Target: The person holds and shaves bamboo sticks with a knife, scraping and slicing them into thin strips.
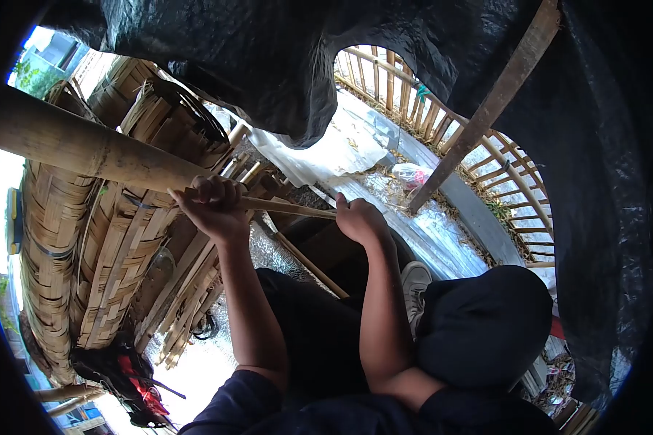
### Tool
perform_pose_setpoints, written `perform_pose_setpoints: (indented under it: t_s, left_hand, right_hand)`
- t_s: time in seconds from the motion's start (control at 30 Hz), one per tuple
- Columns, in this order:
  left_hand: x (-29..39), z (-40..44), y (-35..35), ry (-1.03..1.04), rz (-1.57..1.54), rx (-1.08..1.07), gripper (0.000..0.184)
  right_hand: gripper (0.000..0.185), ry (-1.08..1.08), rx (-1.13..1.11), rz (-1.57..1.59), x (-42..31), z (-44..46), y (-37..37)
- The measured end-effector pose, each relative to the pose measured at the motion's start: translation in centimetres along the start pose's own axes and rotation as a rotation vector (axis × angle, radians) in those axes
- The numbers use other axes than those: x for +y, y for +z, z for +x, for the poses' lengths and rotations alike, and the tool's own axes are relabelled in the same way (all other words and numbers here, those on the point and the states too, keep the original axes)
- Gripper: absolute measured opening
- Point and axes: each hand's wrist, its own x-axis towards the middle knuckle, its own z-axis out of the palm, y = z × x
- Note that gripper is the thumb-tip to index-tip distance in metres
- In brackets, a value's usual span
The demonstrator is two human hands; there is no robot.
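Note:
A narrow bamboo strip [286, 207] runs between my two hands in front of me. My left hand [216, 207] is closed around its left part, close to the end of a thick bamboo pole [98, 152]. Something small and dark shows by the left fingers, too unclear to name. My right hand [361, 220] grips the strip's other end, thumb on top. Below the strip are my dark-clothed legs [312, 319] and one shoe [415, 290].
Rolled woven bamboo mats [54, 232] and a stack of bamboo strips [189, 304] stand at left. Black plastic sheeting [254, 51] hangs overhead and at right. A slanting wooden post [486, 109] stands before a bamboo fence [515, 167]. A black and red bag [134, 384] lies lower left.

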Motion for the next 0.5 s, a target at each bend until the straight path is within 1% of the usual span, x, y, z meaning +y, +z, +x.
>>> perform_pose_setpoints:
  t_s: [0.03,0.07,0.1,0.13,0.2,0.23,0.3,0.33,0.4,0.47,0.5]
  left_hand:
    - [-0.6,-0.3,0.1,-0.048,-0.041,-0.024,0.055]
    - [-0.9,-0.4,0.2,-0.047,-0.043,-0.025,0.055]
    - [-0.9,-0.4,0.4,-0.033,-0.036,-0.055,0.055]
    - [-1.0,-0.6,0.6,-0.022,-0.028,-0.083,0.054]
    - [-0.9,-1.1,0.9,-0.021,-0.083,-0.111,0.053]
    - [-0.9,-1.2,1.1,-0.018,-0.143,-0.143,0.052]
    - [-0.9,-1.0,0.7,-0.039,-0.146,-0.152,0.051]
    - [-0.9,-1.0,0.5,-0.062,-0.148,-0.161,0.051]
    - [-1.2,-0.7,0.6,-0.061,-0.153,-0.185,0.051]
    - [-1.3,-0.6,0.6,-0.060,-0.159,-0.205,0.050]
    - [-1.4,-0.5,0.9,-0.049,-0.156,-0.247,0.049]
  right_hand:
    - [0.062,-0.037,-0.005,0.032,0.1,0.1,0.2]
    - [0.062,-0.077,-0.011,0.065,0.1,0.2,0.5]
    - [0.057,-0.153,-0.008,0.102,-0.2,0.0,0.8]
    - [0.057,-0.152,-0.009,0.101,-0.6,-0.1,1.1]
    - [0.050,-0.260,-0.139,0.175,-1.8,-0.8,1.6]
    - [0.050,-0.261,-0.138,0.174,-2.7,-1.5,1.6]
    - [0.043,-0.310,-0.185,0.249,-3.9,-2.7,1.9]
    - [0.043,-0.308,-0.186,0.249,-3.6,-2.6,2.3]
    - [0.038,-0.454,-0.139,0.305,-3.3,-2.4,3.1]
    - [0.035,-0.456,-0.143,0.338,-2.8,-2.4,2.3]
    - [0.036,-0.454,-0.166,0.382,-2.7,-2.1,1.7]
